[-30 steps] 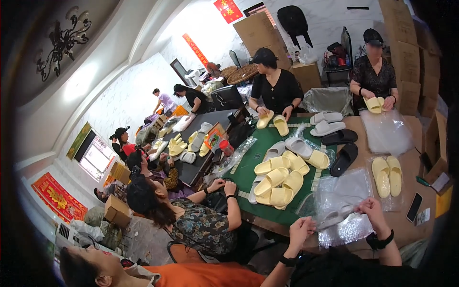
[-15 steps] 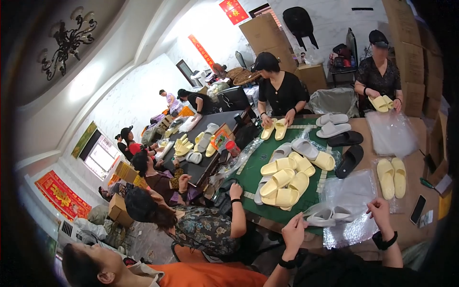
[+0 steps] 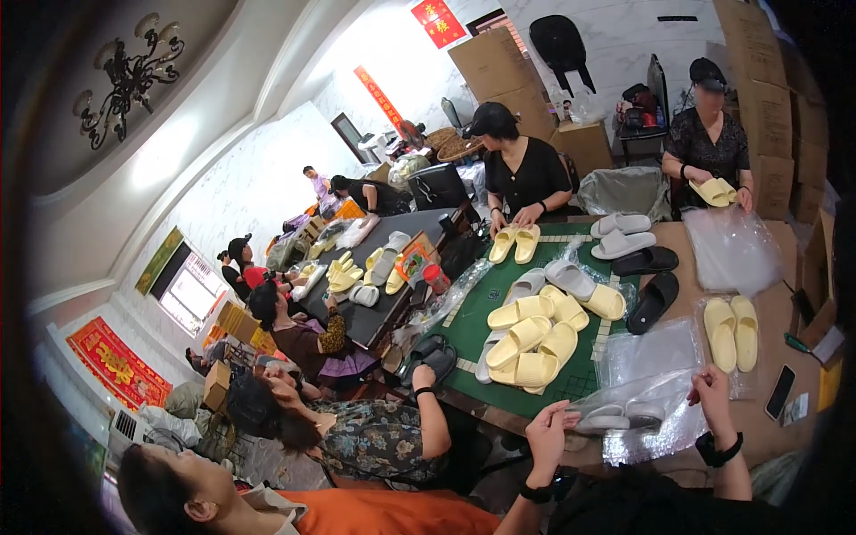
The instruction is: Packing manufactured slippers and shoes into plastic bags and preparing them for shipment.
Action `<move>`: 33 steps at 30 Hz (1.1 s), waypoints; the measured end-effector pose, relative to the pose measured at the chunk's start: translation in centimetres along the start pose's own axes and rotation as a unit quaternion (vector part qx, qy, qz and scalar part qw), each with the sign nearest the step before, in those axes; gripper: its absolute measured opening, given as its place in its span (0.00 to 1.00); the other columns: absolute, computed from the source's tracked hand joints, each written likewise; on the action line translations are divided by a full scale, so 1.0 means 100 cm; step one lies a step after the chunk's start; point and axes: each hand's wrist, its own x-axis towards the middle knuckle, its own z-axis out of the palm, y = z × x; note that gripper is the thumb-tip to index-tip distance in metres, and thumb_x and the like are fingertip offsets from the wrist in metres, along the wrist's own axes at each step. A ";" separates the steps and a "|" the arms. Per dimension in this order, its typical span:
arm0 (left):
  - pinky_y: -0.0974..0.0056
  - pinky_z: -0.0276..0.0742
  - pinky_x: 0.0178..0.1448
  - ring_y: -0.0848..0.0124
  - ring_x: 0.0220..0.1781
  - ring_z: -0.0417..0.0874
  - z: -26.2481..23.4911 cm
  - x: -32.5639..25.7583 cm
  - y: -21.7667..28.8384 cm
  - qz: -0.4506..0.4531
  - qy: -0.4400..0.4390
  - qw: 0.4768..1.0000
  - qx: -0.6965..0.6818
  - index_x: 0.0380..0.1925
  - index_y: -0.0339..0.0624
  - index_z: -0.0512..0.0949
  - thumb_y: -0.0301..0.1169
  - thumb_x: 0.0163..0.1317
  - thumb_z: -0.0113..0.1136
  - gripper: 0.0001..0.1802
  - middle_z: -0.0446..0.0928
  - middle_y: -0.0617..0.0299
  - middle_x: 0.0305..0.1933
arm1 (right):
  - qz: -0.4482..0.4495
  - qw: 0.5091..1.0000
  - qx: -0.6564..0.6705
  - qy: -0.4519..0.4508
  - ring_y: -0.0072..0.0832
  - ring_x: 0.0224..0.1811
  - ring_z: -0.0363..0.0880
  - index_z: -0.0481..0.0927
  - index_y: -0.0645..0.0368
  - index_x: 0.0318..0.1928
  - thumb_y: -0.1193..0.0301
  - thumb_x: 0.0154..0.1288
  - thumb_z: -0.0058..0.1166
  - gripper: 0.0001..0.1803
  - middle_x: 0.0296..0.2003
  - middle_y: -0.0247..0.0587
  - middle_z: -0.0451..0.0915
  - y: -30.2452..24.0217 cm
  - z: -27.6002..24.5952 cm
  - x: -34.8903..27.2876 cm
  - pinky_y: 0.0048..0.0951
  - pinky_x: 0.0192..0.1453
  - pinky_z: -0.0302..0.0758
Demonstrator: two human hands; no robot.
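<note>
A clear plastic bag (image 3: 655, 393) is stretched between my two hands over the near edge of the table. My left hand (image 3: 547, 439) pinches its left end, and my right hand (image 3: 710, 392) pinches the end at the right. A pair of light grey slippers (image 3: 644, 414) shows through the film, toes partly covered by glare; I cannot tell whether they lie inside the bag or under it. Beneath them rests a stack of flat clear bags (image 3: 649, 444). Just beyond my hands is a pile of pale yellow slippers (image 3: 526, 337) with some grey ones.
Black slippers (image 3: 654, 303) and a yellow pair (image 3: 732, 333) lie right of the pile, near a phone (image 3: 780, 392). A co-worker in black (image 3: 526, 183) handles yellow slippers across the green mat (image 3: 473, 308). Another person in an orange top (image 3: 383, 513) is close on my left.
The plastic film is pulled higher and wider over the grey slippers, which sit slightly lower. The neighbour in the patterned top has moved their head and arm.
</note>
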 end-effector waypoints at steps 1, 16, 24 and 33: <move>0.71 0.77 0.38 0.70 0.31 0.80 0.002 0.000 0.001 0.009 0.009 1.000 -0.020 0.39 0.28 0.74 0.22 0.61 0.46 0.10 0.79 0.52 0.30 | -0.005 1.000 0.002 0.003 0.22 0.14 0.72 0.65 0.60 0.24 0.77 0.57 0.48 0.07 0.14 0.35 0.70 0.002 0.000 0.001 0.21 0.15 0.70; 0.74 0.70 0.48 0.75 0.42 0.77 0.021 -0.014 0.012 0.072 -0.068 0.995 0.020 0.39 0.28 0.74 0.19 0.59 0.48 0.09 0.78 0.55 0.40 | -0.031 0.982 -0.178 0.057 0.28 0.25 0.74 0.69 0.64 0.30 0.76 0.55 0.50 0.05 0.21 0.39 0.71 -0.003 -0.028 0.002 0.27 0.32 0.73; 0.74 0.69 0.49 0.77 0.44 0.75 0.036 -0.018 0.033 0.044 -0.227 0.965 0.122 0.41 0.33 0.75 0.21 0.60 0.48 0.11 0.77 0.60 0.44 | -0.215 0.896 -0.350 -0.171 0.45 0.57 0.61 0.65 0.62 0.53 0.63 0.45 0.62 0.34 0.52 0.53 0.65 -0.016 -0.036 -0.006 0.37 0.61 0.57; 0.74 0.70 0.48 0.77 0.43 0.76 0.042 -0.018 0.014 0.085 -0.205 0.970 0.102 0.42 0.32 0.74 0.23 0.61 0.48 0.11 0.78 0.60 0.42 | -0.184 0.836 -0.341 -0.390 0.46 0.58 0.63 0.62 0.66 0.57 0.51 0.35 0.68 0.51 0.54 0.56 0.65 -0.045 0.002 -0.018 0.35 0.61 0.59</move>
